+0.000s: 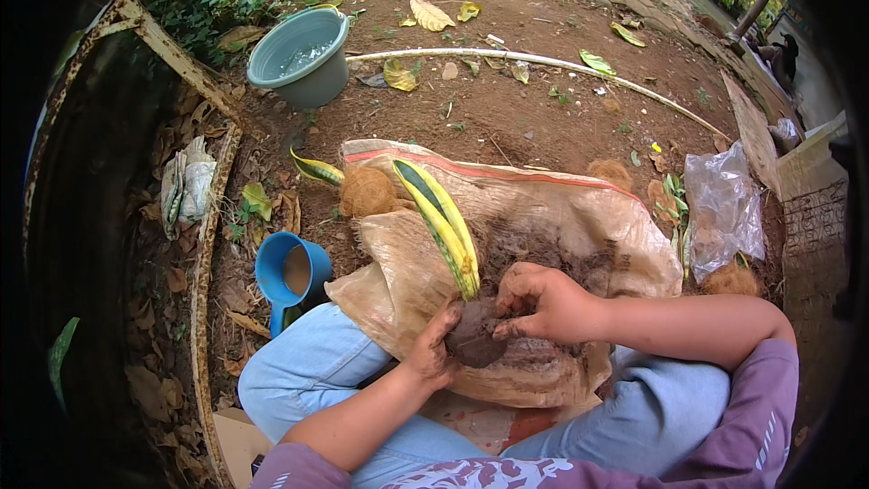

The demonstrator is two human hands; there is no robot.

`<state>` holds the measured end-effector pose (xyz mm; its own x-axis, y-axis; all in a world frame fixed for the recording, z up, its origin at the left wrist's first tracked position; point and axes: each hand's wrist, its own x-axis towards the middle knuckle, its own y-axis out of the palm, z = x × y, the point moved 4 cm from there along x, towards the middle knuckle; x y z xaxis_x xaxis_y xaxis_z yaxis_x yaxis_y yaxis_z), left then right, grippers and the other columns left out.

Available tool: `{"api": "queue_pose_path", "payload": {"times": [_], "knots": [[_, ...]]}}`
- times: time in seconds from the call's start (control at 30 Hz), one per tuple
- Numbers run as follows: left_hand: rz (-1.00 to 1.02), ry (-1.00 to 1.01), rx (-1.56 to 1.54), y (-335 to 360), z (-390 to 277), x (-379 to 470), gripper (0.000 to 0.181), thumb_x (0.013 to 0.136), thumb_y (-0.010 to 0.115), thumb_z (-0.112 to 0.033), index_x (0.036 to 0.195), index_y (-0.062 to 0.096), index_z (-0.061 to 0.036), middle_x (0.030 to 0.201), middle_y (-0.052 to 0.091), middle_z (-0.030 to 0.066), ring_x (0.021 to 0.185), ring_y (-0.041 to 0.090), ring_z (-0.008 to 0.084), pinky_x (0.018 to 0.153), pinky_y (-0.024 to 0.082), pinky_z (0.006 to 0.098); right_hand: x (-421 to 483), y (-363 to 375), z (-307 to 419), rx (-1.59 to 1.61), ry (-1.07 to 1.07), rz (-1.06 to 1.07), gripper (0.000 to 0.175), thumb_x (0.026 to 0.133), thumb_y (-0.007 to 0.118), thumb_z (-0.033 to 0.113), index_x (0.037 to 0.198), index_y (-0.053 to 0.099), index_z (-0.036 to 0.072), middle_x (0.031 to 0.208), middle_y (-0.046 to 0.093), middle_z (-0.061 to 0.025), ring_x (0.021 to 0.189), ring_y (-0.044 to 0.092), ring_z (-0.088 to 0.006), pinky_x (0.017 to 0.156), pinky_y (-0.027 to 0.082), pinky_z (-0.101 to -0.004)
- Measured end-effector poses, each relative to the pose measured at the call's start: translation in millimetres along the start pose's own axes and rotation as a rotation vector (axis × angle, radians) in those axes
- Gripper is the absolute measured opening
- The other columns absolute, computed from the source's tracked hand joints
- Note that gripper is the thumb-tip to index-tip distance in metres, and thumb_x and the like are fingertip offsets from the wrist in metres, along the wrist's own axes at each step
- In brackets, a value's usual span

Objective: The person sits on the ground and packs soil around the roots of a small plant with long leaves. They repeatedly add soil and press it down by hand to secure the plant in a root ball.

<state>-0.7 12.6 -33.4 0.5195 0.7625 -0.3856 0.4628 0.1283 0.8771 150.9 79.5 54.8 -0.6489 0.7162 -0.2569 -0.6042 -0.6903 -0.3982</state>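
Observation:
My left hand point(432, 353) cups a dark ball of soil point(477, 336) from the left and below. A snake plant point(441, 224) with yellow-edged green leaves rises from the ball and leans to the left. At the ball's right side, my right hand point(543, 302) touches the soil with bent fingers; whether it pinches any soil is hidden. Both hands are dirty. Beneath them a woven plastic sack point(407, 272) spreads over my lap, with loose dark soil point(536, 251) on it.
A coconut-fibre ball point(368, 192) with a variegated leaf is at the sack's left edge. Nearby are a blue dipper point(284, 272) of brownish water, a grey-green bucket point(305, 61), a rusty metal frame point(207, 265) and a clear plastic bag point(723, 207). Another fibre ball point(732, 280) lies right.

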Motion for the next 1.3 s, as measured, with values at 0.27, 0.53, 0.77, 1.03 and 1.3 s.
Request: {"api": "queue_pose_path", "payload": {"times": [0.27,0.53,0.77,1.03,1.3], "knots": [[0.089,0.090,0.087,20,3,-6,0.064,0.086,0.056,-0.033,0.138,0.030,-0.0055,0.129,0.047,0.0146,0.119,0.048,0.0261,0.102,0.039,0.0404,0,25,-37,0.226,0.148,0.215,0.099,0.070,0.082,0.033,0.140,0.021,-0.003,0.128,0.046,-0.0194,0.118,0.047,-0.0228,0.100,0.039,-0.0342],[-0.017,0.180,0.238,22,14,-10,0.061,0.091,0.053,-0.032,0.138,0.024,-0.0072,0.130,0.041,0.0147,0.121,0.045,0.0253,0.102,0.037,0.0383,-6,32,-32,0.523,0.221,0.295,0.089,0.068,0.083,0.035,0.131,0.034,-0.003,0.116,0.056,-0.0162,0.106,0.055,-0.0232,0.091,0.046,-0.0320],[-0.024,0.080,0.431,6,14,3,0.088,0.074,0.078,-0.032,0.140,0.024,-0.0115,0.129,0.043,0.0118,0.116,0.049,0.0250,0.091,0.048,0.0361,1,21,-25,-0.032,0.154,0.087,0.091,0.054,0.087,0.041,0.124,0.044,0.002,0.105,0.061,-0.0245,0.101,0.060,-0.0351,0.087,0.048,-0.0392],[-0.091,0.181,0.653,-7,1,6,0.077,0.073,0.072,-0.016,0.137,0.030,-0.0034,0.126,0.046,0.0124,0.114,0.050,0.0232,0.094,0.045,0.0360,3,19,-13,-0.073,0.067,0.093,0.092,0.055,0.086,0.041,0.125,0.042,0.000,0.105,0.061,-0.0254,0.101,0.059,-0.0389,0.086,0.048,-0.0405],[-0.060,0.206,0.705,-14,5,9,0.084,0.067,0.076,-0.024,0.136,0.032,-0.0020,0.125,0.047,0.0115,0.114,0.049,0.0223,0.099,0.040,0.0366,-3,16,7,-0.816,0.010,0.347,0.099,0.056,0.083,0.047,0.125,0.038,-0.006,0.097,0.062,-0.0211,0.091,0.064,-0.0344,0.073,0.052,-0.0445]]}}
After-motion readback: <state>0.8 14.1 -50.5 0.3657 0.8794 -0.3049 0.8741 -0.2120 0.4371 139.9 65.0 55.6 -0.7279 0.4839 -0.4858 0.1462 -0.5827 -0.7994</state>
